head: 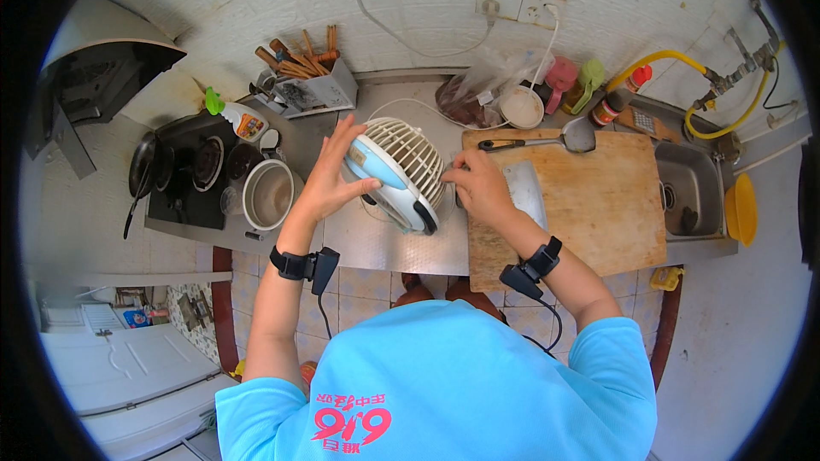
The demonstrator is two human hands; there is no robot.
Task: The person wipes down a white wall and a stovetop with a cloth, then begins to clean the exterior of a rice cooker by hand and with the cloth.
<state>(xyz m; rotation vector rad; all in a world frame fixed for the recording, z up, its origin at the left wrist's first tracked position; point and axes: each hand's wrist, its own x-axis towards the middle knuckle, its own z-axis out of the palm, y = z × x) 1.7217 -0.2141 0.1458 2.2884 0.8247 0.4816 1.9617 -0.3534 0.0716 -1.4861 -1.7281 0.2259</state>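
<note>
A small blue and white electric fan [394, 169] with a ribbed plastic cage [407, 147] tilts over the steel worktop. My left hand [336, 173] grips its housing, fingers along the top and thumb on the near side. At the cage's right side, my right hand [477, 186] has its fingertips bent together. Whether they pinch something small or only touch the cage cannot be seen. Partly beneath that hand lies a broad metal blade [528, 195], on a wooden cutting board [596, 205].
A spatula [573, 136] lies along the board's back edge. Left are a white pot [269, 195], a spray bottle [246, 123] and the stove [186, 205]. A bowl [522, 107] and bottles [589, 80] stand behind. The sink [692, 173] is right. A white cord [554, 32] hangs from the wall socket.
</note>
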